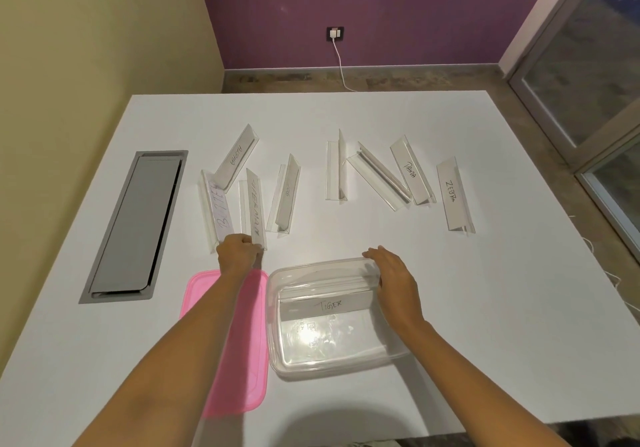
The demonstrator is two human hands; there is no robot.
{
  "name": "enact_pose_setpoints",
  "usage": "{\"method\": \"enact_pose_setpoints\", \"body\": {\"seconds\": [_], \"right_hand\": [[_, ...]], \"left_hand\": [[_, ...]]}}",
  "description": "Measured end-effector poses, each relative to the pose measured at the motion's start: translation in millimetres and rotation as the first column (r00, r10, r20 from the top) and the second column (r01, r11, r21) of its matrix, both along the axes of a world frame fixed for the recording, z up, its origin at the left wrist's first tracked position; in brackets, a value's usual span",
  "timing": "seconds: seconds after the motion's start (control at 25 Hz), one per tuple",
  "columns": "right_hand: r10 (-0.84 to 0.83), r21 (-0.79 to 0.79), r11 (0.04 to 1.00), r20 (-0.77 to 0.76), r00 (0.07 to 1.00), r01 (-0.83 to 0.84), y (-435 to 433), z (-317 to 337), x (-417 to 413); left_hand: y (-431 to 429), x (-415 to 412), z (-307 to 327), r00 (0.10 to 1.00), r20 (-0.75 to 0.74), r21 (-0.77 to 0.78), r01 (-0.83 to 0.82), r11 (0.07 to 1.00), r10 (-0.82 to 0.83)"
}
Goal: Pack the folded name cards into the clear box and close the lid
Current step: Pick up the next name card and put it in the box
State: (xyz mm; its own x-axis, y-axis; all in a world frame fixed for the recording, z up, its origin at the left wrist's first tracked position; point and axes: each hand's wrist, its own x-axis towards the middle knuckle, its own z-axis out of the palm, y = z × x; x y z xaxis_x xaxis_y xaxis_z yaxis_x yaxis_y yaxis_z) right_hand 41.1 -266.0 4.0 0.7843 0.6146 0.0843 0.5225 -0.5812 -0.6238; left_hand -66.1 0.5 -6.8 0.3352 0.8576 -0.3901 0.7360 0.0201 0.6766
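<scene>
The clear box (277, 353) sits open near the table's front, with a card marked TIGER (325, 306) lying inside near its far wall. My right hand (391, 280) rests over the box's far right corner, its fingers on that card's right end. My left hand (237, 252) grips the near end of an upright name card (255, 207) in the left group. The pink lid (194, 294) lies flat left of the box, partly under my left forearm. Several more name cards stand across the table, among them ALPHA (235, 159), PANDA (410, 169) and ZEBRA (452, 194).
A grey recessed cable hatch (135, 225) is set into the white table (485, 291) at the left. A wall socket with a white cable (341, 62) is on the purple wall behind. A glass door stands at the right.
</scene>
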Motion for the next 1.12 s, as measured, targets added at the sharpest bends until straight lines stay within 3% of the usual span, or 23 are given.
{"method": "enact_pose_setpoints", "body": {"seconds": [0.08, 0.36, 0.48, 0.56, 0.68, 0.76, 0.88, 1.0, 1.12], "right_hand": [[0.001, -0.01, 1.0, -0.021, 1.0, -0.002, 1, -2, 1], [-0.067, 0.046, 0.997, -0.039, 0.997, 0.069, 8, 9, -9], [-0.06, 0.179, 0.981, -0.081, 0.995, 0.074, 25, 27, -17], [-0.045, 0.261, 0.958, -0.276, 0.96, 0.119, 42, 41, -18], [0.073, 0.312, 0.931, -0.666, 0.742, 0.189, 65, 59, -13], [0.172, 0.338, 0.925, -0.778, 0.604, 0.173, 71, 62, -12], [0.286, 0.425, 0.893, -0.79, 0.542, 0.149, 64, 58, -11], [0.274, 0.391, 0.917, -0.754, 0.597, 0.073, 46, 57, -7], [0.232, 0.224, 0.968, -0.63, 0.741, -0.112, 21, 54, -2]], "left_hand": [[0, -3, 2, 1.0, 0.007, 0.03, -0.008, 1.0, 0.008], [-17, -20, 30, 0.96, 0.187, -0.093, -0.194, 0.977, 0.208], [-41, -28, 49, 0.881, 0.397, -0.312, -0.133, 0.941, 0.257], [-63, -33, 64, 0.816, 0.52, -0.417, -0.018, 0.909, 0.254], [-95, -36, 77, 0.792, 0.584, -0.435, 0.117, 0.893, 0.18], [-114, -38, 78, 0.798, 0.583, -0.459, 0.167, 0.873, 0.154], [-128, -43, 76, 0.84, 0.539, -0.441, 0.228, 0.868, 0.053], [-117, -52, 73, 0.901, 0.366, -0.254, 0.337, 0.906, -0.233], [-102, -63, 67, 0.96, 0.179, -0.012, 0.219, 0.976, -0.213]]}}
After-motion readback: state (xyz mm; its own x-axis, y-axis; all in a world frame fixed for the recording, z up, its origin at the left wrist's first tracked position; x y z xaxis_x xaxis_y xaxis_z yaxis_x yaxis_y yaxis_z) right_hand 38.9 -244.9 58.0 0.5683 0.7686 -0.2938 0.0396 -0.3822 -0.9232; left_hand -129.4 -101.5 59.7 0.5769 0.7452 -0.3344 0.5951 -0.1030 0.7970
